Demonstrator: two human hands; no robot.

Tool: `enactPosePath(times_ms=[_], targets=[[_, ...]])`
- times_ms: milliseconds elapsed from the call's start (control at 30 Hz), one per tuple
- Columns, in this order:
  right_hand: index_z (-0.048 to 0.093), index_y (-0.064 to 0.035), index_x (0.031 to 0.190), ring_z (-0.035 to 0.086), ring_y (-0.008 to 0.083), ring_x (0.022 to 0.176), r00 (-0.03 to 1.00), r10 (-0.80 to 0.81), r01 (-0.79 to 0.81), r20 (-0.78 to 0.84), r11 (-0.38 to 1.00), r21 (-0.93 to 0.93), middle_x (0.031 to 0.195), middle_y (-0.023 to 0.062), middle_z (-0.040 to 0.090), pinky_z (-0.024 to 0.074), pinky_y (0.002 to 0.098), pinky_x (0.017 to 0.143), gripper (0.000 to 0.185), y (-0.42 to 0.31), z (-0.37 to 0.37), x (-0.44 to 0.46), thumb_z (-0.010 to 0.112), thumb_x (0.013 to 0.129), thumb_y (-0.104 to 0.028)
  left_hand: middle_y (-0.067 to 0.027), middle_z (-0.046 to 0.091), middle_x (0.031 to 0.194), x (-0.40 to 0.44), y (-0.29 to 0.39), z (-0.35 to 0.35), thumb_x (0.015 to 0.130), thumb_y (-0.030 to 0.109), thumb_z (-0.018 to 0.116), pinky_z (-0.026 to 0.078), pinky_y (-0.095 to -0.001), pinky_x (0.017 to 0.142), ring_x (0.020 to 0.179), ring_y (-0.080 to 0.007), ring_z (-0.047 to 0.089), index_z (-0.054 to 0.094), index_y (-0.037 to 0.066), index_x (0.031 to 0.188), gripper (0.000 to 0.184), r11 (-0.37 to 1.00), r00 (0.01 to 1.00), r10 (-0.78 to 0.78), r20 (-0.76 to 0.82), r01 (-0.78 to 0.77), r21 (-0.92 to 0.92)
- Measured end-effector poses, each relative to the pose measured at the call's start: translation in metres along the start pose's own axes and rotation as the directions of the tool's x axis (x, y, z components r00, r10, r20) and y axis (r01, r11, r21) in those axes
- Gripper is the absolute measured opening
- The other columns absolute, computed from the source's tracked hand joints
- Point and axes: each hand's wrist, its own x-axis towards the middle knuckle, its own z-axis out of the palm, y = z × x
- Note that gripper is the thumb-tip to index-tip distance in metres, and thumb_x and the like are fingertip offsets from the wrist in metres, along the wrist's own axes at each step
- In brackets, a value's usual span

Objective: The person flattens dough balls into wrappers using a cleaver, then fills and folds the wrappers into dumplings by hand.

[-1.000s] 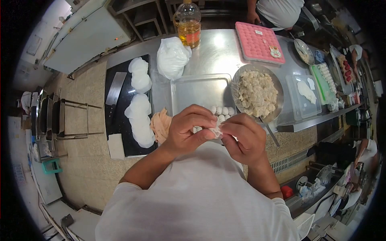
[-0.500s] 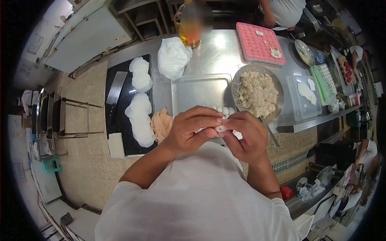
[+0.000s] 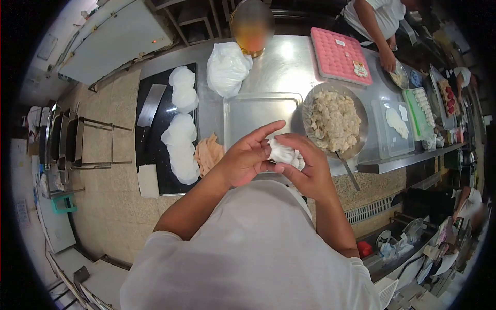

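Observation:
Between my hands is a white pleated dumpling (image 3: 280,151), above the near edge of a metal tray (image 3: 263,98). My left hand (image 3: 250,157) pinches its left side with thumb and fingers, the index finger stretched out. My right hand (image 3: 307,163) wraps round its right side. Other white dumplings are partly hidden behind my right hand. To the right stands a metal bowl of pale filling (image 3: 333,121) with a utensil handle (image 3: 349,173). Round white wrappers (image 3: 181,139) lie in overlapping stacks on a black board (image 3: 159,116), beside a crumpled tan cloth (image 3: 208,154).
A cleaver (image 3: 151,106) lies on the board's left. Behind the tray are a white plastic bag (image 3: 227,70), a blurred bottle and a pink egg-type tray (image 3: 341,56). A co-worker's hand (image 3: 387,58) reaches a bowl at the back right. A clear lidded tray (image 3: 393,126) sits right.
My fingers have opened out from a tight pinch, showing more of the dumpling. The co-worker's arm has moved right to the bowl. The view has shifted slightly.

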Motion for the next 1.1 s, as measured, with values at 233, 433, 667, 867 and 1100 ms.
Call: enactPosePath(times_ms=[233,433,667,867,1100], targets=[[0.064,-0.0059,0.124,0.068,0.0307,0.103,0.984,0.178,-0.177,0.004,0.981,-0.081,0.119,0.0141,0.068,0.0568,0.0346,0.082,0.045,0.004,0.005,-0.002,0.075,0.08,-0.001,-0.0033,0.055,0.107,0.004,0.002,-0.015,0.102,0.01,0.05,0.052,-0.028,0.082,0.088,-0.0102,0.055,0.037,0.009,0.153,0.053,0.91,0.998,0.039,-0.048,-0.015,0.415],[0.066,-0.0031,0.116,0.07,0.0284,0.098,0.955,0.267,-0.258,0.13,0.962,-0.085,0.119,0.0154,0.068,0.0596,0.0351,0.074,0.039,0.038,0.021,-0.019,0.077,0.078,0.001,-0.0014,0.057,0.096,0.001,-0.015,-0.044,0.099,0.007,0.048,0.048,-0.0253,0.079,0.081,-0.0095,0.054,0.037,0.01,0.153,0.056,0.753,0.995,-0.062,-0.077,0.098,0.651],[0.067,-0.0044,0.115,0.061,0.0191,0.075,0.874,0.407,-0.407,0.264,0.911,-0.058,0.107,0.0124,0.067,0.0513,0.0306,0.069,0.039,0.11,0.016,-0.044,0.079,0.078,-0.001,-0.0124,0.067,0.1,-0.003,-0.042,-0.085,0.1,0.015,0.052,0.05,-0.0313,0.085,0.092,-0.0173,0.064,0.038,0.009,0.151,0.053,0.346,0.981,0.002,-0.194,0.182,0.92],[0.067,-0.0034,0.117,0.067,0.0305,0.09,0.829,0.542,-0.474,0.138,0.812,-0.341,0.109,0.0185,0.066,0.0542,0.0373,0.078,0.035,0.124,0.018,0.02,0.072,0.083,-0.009,-0.0129,0.07,0.101,0.009,-0.028,-0.131,0.1,0.016,0.055,0.051,-0.031,0.081,0.087,-0.0184,0.066,0.051,0.004,0.141,0.043,0.299,0.922,0.278,-0.268,0.182,0.937],[0.069,-0.0088,0.113,0.063,0.0344,0.104,0.795,0.453,-0.101,0.403,0.754,-0.649,0.111,0.0135,0.066,0.0525,0.0456,0.091,0.033,0.181,0.05,0.032,0.073,0.083,-0.02,-0.0129,0.071,0.096,0.018,-0.028,-0.148,0.096,0.013,0.057,0.052,-0.0311,0.076,0.079,-0.0181,0.066,0.056,0.002,0.134,0.039,0.286,0.894,0.321,-0.312,0.223,0.932]])
